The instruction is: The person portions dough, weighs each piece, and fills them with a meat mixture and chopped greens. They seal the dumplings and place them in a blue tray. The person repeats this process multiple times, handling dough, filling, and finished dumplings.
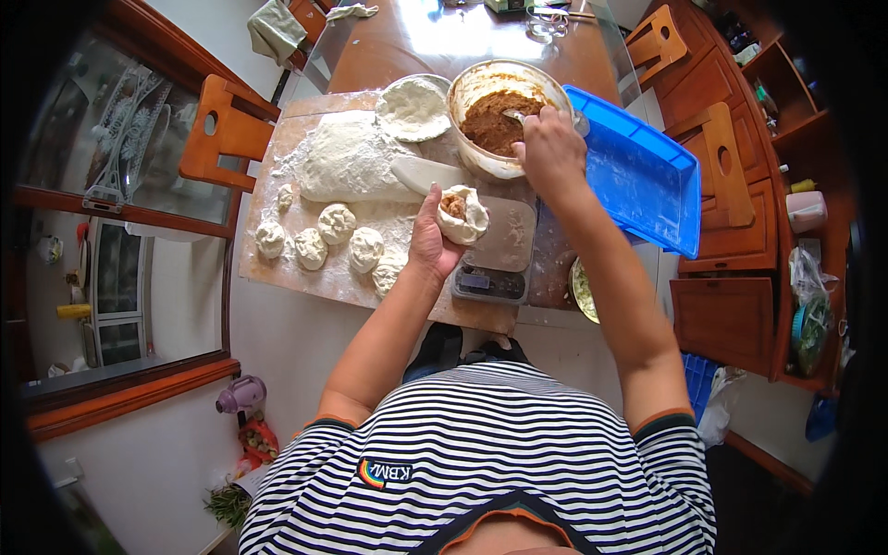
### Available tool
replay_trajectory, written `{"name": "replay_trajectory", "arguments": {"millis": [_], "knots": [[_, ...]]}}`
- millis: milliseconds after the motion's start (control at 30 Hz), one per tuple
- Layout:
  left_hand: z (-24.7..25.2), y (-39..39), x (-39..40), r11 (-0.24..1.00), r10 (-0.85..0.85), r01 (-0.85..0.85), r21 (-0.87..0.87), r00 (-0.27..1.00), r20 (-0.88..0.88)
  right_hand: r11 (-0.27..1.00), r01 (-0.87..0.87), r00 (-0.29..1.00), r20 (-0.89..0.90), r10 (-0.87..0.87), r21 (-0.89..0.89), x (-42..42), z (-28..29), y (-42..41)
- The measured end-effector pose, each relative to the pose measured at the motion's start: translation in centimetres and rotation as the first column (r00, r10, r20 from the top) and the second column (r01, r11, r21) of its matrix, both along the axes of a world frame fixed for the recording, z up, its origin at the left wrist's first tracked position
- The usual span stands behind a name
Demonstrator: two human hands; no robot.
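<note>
A cupped piece of dough (463,220) with brown filling (454,205) in its hollow rests in my left hand (436,243), held up beside the kitchen scale (501,239). Over the rim of the large mixing bowl (489,163), my right hand (553,149) grips a spoon (515,116) whose tip sits in the brown paste (496,128). Left of the bowl is a smaller bowl of flour (413,107). A big floured slab of dough (347,159) lies on the wooden board (298,277), with several dough balls (337,223) in front of it. A pale scraper (423,175) lies against the slab.
Right of the bowl stands a blue plastic crate (642,187). My right forearm partly covers a bowl of chopped pale-green food (585,291) near the table's front edge. Wooden chairs (225,132) flank the table, and glassware (548,24) stands at its far end.
</note>
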State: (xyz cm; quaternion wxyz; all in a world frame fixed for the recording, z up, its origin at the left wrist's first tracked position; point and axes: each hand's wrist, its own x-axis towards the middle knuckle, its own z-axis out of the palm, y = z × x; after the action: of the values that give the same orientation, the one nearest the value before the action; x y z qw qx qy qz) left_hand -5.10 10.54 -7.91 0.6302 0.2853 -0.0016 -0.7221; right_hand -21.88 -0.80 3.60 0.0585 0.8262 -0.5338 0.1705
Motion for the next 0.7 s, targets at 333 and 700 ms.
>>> {"name": "replay_trajectory", "arguments": {"millis": [333,700], "knots": [[1.3,-1.7,2.7,0.987,0.107,-0.089,-0.131,0.984,0.139,1.000,-0.029,0.998,0.052,0.030,-0.006,-3.3,2.6,-1.0],[4.7,-4.8,0.2,0.944,0.229,-0.081,-0.319,0.858,0.460,0.847,-0.246,0.834,0.548,-0.063,0.472,-4.4,3.5,6.4]]}}
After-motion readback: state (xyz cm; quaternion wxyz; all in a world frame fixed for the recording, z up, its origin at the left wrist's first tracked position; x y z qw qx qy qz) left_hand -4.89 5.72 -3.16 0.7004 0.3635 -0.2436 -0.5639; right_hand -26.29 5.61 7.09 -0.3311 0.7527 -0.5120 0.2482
